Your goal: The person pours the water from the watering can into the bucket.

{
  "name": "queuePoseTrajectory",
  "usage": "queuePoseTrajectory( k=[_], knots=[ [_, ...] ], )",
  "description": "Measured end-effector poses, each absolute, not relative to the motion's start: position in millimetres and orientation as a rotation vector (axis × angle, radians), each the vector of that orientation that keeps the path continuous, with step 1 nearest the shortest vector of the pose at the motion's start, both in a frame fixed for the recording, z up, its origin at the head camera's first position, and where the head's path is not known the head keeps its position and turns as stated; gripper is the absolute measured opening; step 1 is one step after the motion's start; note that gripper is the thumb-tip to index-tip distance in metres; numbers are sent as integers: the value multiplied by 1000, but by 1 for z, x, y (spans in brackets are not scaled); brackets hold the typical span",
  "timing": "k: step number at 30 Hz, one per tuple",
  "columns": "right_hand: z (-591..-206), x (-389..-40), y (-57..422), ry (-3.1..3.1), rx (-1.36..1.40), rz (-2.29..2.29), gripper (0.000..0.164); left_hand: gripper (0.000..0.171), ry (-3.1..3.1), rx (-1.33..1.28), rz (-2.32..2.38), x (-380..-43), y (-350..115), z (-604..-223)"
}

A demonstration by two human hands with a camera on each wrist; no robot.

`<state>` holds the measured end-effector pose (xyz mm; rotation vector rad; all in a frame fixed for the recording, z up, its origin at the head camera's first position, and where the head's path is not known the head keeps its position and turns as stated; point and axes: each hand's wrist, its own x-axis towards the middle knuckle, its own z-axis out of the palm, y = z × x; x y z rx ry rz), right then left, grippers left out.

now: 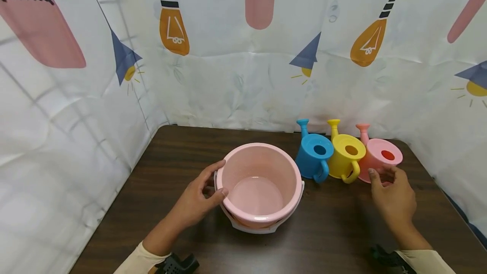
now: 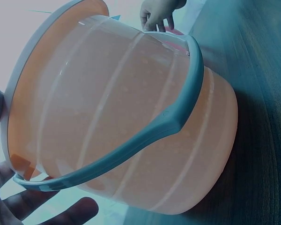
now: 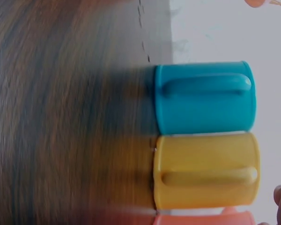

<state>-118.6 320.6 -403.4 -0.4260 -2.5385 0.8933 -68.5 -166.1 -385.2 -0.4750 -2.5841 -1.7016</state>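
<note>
A pink bucket (image 1: 262,219) with a white handle (image 1: 300,198) lowered round its side stands upright on the table. My left hand (image 1: 190,202) holds its left rim, thumb over the edge and fingers outside. In the left wrist view the bucket's ribbed wall (image 2: 107,108) fills the middle. To the right stand three toy watering cans: blue (image 1: 313,157), yellow (image 1: 345,157) and pink (image 1: 380,151). My right hand (image 1: 395,200) is at the pink can's near side, fingers bent loosely and overlapping it; its handle is hidden behind the hand.
The dark wooden table (image 1: 171,160) has its back edge just behind the watering cans. A white printed cloth (image 1: 228,88) hangs behind and along both sides. The cans stand close together, spouts pointing to the back.
</note>
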Motion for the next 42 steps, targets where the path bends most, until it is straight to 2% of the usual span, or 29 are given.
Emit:
queuePoseTrajectory(
  k=[10,36,42],
  knots=[
    [-402,-116,339,-2470,-532,867,55,64,-2581,-474,-1690,-69,-166,-385],
    [-424,-127,372,-2551,-578,924,61,64,-2575,-481,-1674,-68,-166,-385],
    [-431,-129,377,-2629,-500,847,50,64,-2578,-472,-1677,-68,-166,-384]
  ],
)
